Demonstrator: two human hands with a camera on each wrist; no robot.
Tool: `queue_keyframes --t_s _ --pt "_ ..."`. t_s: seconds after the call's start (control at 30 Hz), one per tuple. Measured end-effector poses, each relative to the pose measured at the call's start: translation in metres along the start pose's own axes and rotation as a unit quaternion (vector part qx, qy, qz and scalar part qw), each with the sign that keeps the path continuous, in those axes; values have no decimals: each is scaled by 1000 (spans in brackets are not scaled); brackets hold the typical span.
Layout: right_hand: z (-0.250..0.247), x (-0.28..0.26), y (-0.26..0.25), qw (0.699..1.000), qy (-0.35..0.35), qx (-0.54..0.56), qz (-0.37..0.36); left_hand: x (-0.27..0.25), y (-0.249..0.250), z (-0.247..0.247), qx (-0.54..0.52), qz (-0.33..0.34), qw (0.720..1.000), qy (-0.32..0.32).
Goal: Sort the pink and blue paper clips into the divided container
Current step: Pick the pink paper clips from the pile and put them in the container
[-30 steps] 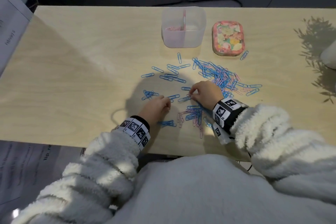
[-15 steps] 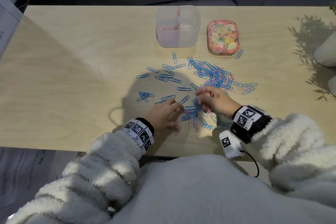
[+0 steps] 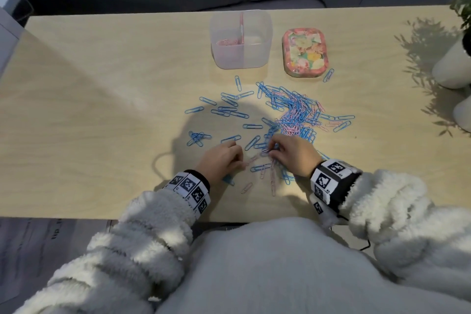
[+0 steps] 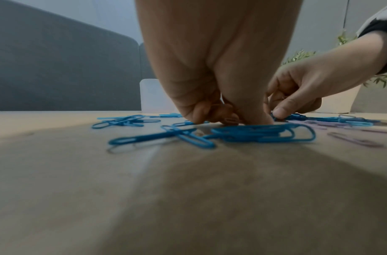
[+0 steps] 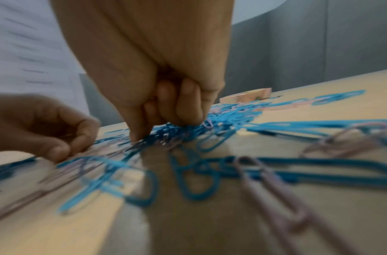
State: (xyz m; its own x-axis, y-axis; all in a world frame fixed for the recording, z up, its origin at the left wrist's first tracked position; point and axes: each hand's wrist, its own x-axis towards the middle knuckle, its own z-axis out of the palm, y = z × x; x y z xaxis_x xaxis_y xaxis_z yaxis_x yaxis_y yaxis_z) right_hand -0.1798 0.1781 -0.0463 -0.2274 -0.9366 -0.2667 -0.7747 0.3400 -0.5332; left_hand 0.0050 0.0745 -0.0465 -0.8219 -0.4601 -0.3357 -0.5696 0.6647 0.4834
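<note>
On the table, view by view:

Head view, table (image 3: 102, 99): pale wood, part in shadow.
Head view, container (image 3: 240, 39): clear, divided, at the far side; a few pink clips in its left half, the right half looks bare.
Head view, tin (image 3: 304, 52): floral, just right of the container.
Head view, clips (image 3: 293, 112): blue and pink heap mid-table, loose blue ones strewn to its left.
Head view, left hand (image 3: 220, 159): fingers curled down onto the table at the near edge of the scatter.
Head view, right hand (image 3: 293, 153): fingers curled into the near end of the heap, close beside the left.
Head view, pots (image 3: 451, 64): white, at the right edge, with a plant.

Left wrist view, left hand (image 4: 212, 86): fingertips bunched and pressed to the table; something pinkish seems to sit between them, too dim to be sure.
Left wrist view, right hand (image 4: 303, 88): thumb tip down on blue clips (image 4: 264, 132), other fingers curled.

Right wrist view, right hand (image 5: 166, 86): blurred; fingers curled tight, tips digging into the clips (image 5: 220, 120); cannot tell whether any clip is actually gripped.
Right wrist view, left hand (image 5: 46, 127): thumb and forefinger close together, low over the table.
</note>
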Motion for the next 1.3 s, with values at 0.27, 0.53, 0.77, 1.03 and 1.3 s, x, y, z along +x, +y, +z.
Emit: queue_keyframes --t_s 0.27,0.53,0.77,1.03,1.3 --pt "-12 -6 -4 997 -25 -27 -66 -1 0 -9 -46 -34 996 63" --pt "8 -10 -21 983 -103 -117 -97 -2 -1 -14 -147 -68 985 59" --pt "-12 -7 6 903 17 410 131 -7 9 -3 -179 -73 981 -28" --pt "-8 -19 7 994 -56 55 78 -8 14 9 30 50 995 -75" --pt "8 -18 -11 994 -17 -36 98 -5 17 13 52 57 995 -66"
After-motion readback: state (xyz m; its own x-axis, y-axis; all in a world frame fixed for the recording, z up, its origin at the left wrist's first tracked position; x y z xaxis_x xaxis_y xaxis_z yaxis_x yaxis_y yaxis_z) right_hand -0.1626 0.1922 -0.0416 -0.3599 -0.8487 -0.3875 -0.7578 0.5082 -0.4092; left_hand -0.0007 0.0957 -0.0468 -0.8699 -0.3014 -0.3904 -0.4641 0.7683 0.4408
